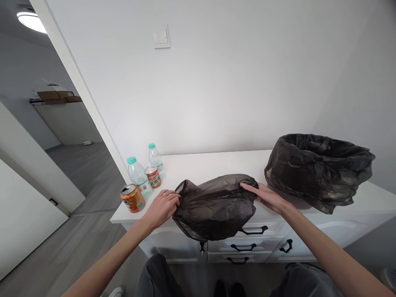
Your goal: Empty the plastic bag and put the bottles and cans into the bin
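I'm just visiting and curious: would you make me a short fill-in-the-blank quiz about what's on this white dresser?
1. Both hands, left hand and right hand, grip a dark plastic ____.
2. The bin on the dresser is lined with a ____ bag.
3. The two water bottles have ____ caps.
4. Beside the bottles stand ____ orange cans.

Missing words: bag; black; green; two

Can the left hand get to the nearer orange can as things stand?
Probably yes. The left hand rests on the black bag's edge, and the nearer orange can stands just to its left on the white dresser top, nothing between.
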### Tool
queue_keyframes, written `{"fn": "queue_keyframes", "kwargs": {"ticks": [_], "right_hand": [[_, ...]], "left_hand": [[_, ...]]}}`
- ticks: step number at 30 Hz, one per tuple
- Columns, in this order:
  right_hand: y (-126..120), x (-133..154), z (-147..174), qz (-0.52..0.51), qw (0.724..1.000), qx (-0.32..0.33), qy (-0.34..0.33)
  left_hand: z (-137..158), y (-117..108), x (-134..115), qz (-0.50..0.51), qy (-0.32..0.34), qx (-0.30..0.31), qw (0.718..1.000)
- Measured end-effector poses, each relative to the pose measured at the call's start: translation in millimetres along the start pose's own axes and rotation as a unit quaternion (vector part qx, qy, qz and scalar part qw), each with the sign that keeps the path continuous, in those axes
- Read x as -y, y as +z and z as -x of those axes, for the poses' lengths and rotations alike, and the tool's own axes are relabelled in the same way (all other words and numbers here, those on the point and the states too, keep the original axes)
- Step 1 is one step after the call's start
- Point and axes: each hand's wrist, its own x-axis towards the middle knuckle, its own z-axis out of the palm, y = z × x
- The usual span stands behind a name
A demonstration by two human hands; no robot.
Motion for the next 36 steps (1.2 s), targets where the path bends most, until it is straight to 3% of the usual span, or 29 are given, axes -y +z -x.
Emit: {"fn": "queue_keyframes", "kwargs": {"ticks": [6,9,12,17,19,22,26,30,34,36], "right_hand": [[-11.7,-24.6,-16.1,-0.117,0.991,0.042,0.052],[-13.4,-35.8,-21.1,-0.118,0.99,-0.008,0.077],[-10.0,-37.7,-18.4,-0.06,0.994,-0.056,0.066],[-8.5,-36.3,-11.0,0.1,0.991,-0.079,0.038],[-10.3,-39.8,-11.4,0.134,0.988,-0.077,0.023],[-12.7,-49.2,-18.0,0.16,0.983,-0.085,-0.028],[-11.4,-61.6,-35.0,0.198,0.963,-0.152,-0.105],[-4.1,-61.9,-47.3,0.209,0.956,-0.184,-0.091],[0.8,-57.1,-49.2,0.234,0.943,-0.218,-0.089],[0.6,-57.8,-49.0,0.266,0.924,-0.259,-0.093]], "left_hand": [[-8.9,-5.9,7.0,-0.071,-0.054,0.004,0.996],[-15.5,-3.8,-8.0,-0.034,-0.088,-0.079,0.992],[-24.1,2.1,-31.5,0.05,-0.072,-0.14,0.986],[-35.2,44.5,-49.5,0.096,-0.08,-0.008,0.992],[-36.9,66.0,-43.9,0.077,-0.095,0.028,0.992],[-39.6,83.9,-26.0,0.059,-0.095,0.038,0.993],[-52.3,71.4,6.1,0.057,-0.054,0.05,0.996],[-76.2,41.2,20.7,0.03,-0.023,0.009,0.999],[-83.4,24.4,-11.7,0.041,0.004,-0.088,0.995],[-72.1,22.1,-38.4,0.075,0.045,-0.086,0.992]]}}
